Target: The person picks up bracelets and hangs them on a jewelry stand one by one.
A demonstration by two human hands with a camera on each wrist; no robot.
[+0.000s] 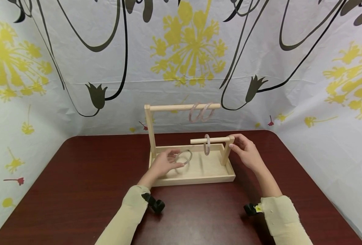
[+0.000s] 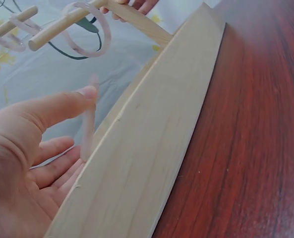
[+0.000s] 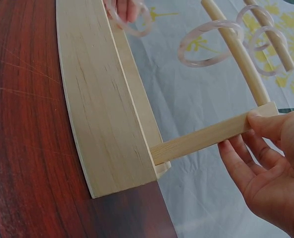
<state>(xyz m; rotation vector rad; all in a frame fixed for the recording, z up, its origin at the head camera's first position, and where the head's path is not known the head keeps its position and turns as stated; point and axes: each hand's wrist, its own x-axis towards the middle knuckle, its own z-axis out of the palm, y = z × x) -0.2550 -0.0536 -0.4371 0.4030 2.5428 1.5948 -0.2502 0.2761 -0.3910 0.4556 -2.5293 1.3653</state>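
Observation:
My left hand [image 1: 165,164] pinches a pale, translucent bangle [image 2: 88,124] between thumb and fingers, over the tray part of a wooden bracelet stand [image 1: 193,179]. With thumb and fingertips, my right hand [image 1: 245,151] grips the upper end of the stand's short post [image 3: 201,137]. One bangle [image 1: 208,146] hangs on the lower bar [image 1: 196,141], which runs leftward from that post. Two pinkish bangles [image 1: 191,116] hang together near the free right end of the taller upper bar [image 1: 168,108].
The stand rests on a dark red-brown table [image 1: 107,177], near its back edge. A white cloth [image 1: 119,115] printed with yellow flowers and dark stems hangs behind and at both sides. Black wrist cameras [image 1: 154,203] sit by both sleeves.

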